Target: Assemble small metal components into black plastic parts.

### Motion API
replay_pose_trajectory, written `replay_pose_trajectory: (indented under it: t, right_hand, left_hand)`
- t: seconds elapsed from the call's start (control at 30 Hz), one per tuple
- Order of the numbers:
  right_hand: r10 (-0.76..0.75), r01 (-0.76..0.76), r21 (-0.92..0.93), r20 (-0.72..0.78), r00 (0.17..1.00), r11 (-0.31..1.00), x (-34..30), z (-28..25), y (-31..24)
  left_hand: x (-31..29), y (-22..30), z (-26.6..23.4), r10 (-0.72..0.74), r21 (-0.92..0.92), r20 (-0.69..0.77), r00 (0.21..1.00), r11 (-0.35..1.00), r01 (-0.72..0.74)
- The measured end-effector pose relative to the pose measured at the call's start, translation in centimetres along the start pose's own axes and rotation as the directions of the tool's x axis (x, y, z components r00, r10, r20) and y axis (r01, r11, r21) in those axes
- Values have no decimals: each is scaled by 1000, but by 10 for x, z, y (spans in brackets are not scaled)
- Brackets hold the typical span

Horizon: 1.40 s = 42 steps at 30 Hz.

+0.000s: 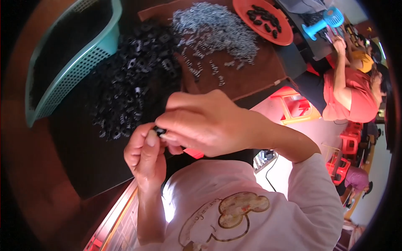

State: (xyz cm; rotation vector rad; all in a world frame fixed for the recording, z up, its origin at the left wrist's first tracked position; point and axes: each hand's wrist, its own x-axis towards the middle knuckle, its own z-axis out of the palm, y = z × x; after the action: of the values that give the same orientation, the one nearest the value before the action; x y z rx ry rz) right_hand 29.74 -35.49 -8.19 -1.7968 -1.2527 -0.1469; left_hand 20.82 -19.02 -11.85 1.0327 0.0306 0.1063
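A small black plastic part (159,131) sits between my two hands, mostly covered by fingers. My left hand (146,152) pinches it between thumb and forefinger, knuckles turned toward the table. From the right, my right hand (205,121) closes its fingertips on the same part; whether a spring is in there too is hidden. Just beyond my hands lies a heap of black plastic parts (134,75). Farther back, a pile of small metal springs (217,31) spreads over a brown cloth (255,79), with several strays at its near edge.
A green perforated basket (79,69) stands on the left of the dark table (88,167). An orange-red plate (284,35) with several black pieces is at the back right, near a blue fan (333,19). Red stools (295,106) and seated people (351,92) are to the right.
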Motion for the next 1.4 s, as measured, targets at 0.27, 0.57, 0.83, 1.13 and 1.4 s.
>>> replay_pose_trajectory:
  t: [0.27, 0.57, 0.83, 1.13, 1.4]
  right_hand:
    - [79, -92, -148, -95, 992, 985, -20, -47, 18]
    - [289, -226, -445, 77, 954, 867, -26, -91, 58]
    - [204, -129, -403, 150, 967, 906, -8, -74, 68]
    - [292, -104, -591, 231, 928, 800, -1, -66, 70]
    - [96, -82, 220, -51, 994, 972, 10, -24, 18]
  left_hand:
    - [-1, 1, 1, 43, 114, 37, 998, 992, -47]
    - [0, 2, 2, 21, 95, 20, 1000, 995, -23]
    - [-1, -1, 0, 58, 100, 59, 997, 993, -64]
    - [-1, 1, 2, 50, 80, 5, 999, 996, -50]
    - [2, 7, -2, -26, 45, -37, 999, 999, 28]
